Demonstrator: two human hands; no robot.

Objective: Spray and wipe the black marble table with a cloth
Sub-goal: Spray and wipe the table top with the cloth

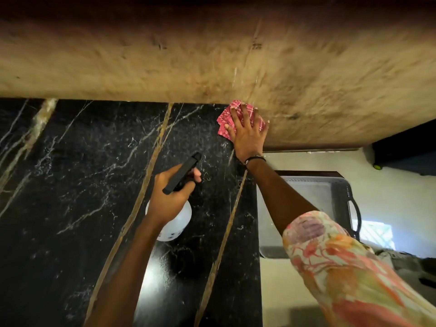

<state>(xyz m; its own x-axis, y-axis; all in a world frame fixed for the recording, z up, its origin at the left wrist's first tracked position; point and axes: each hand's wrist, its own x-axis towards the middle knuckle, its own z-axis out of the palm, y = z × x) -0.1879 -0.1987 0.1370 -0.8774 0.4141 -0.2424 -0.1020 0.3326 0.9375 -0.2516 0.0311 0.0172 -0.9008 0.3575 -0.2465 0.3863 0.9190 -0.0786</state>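
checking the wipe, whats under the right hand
A red patterned cloth lies under the right hand, pressed flat at the far edge of the black marble table. Its edges show around the fingers; the middle of the cloth and the surface beneath are covered.

Right hand flat, fingers spread; left hand curled in a grip.

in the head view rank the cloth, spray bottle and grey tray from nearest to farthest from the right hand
1. Cloth: directly under the right hand, pressed at the table's far edge.
2. Spray bottle: nearer the camera and to the left, gripped by the left hand.
3. Grey tray: off the table, lower right, beyond the forearm.
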